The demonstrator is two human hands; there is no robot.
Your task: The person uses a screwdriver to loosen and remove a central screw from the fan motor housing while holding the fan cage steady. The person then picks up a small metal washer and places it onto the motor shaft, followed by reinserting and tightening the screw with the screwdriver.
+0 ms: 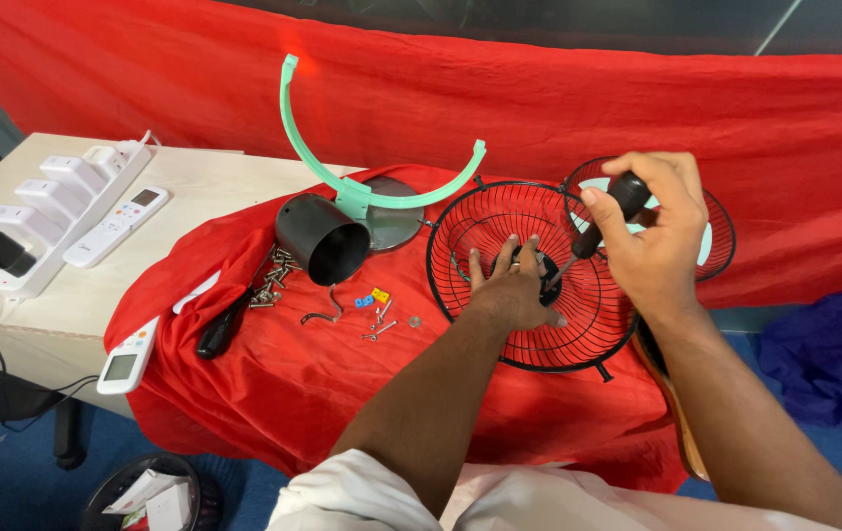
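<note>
My left hand (511, 288) lies flat inside a black wire fan grille (460, 221), fingers spread around its centre hub. My right hand (652, 231) is closed on a black-handled screwdriver (610, 208) whose shaft angles down to the grille's centre. A second wire grille (721, 231) stands behind the right hand. Left of the grille rest a black cylindrical motor housing (321, 236) and a green curved bracket (337, 162) on a round metal base (396, 221).
Loose screws (273, 285), a metal hook (323, 310), small coloured parts (372, 298) and another black screwdriver (224, 324) lie on the red cloth (273, 383). Two white remotes (118, 226) (128, 356) and a white power strip with plugs (57, 211) sit at left.
</note>
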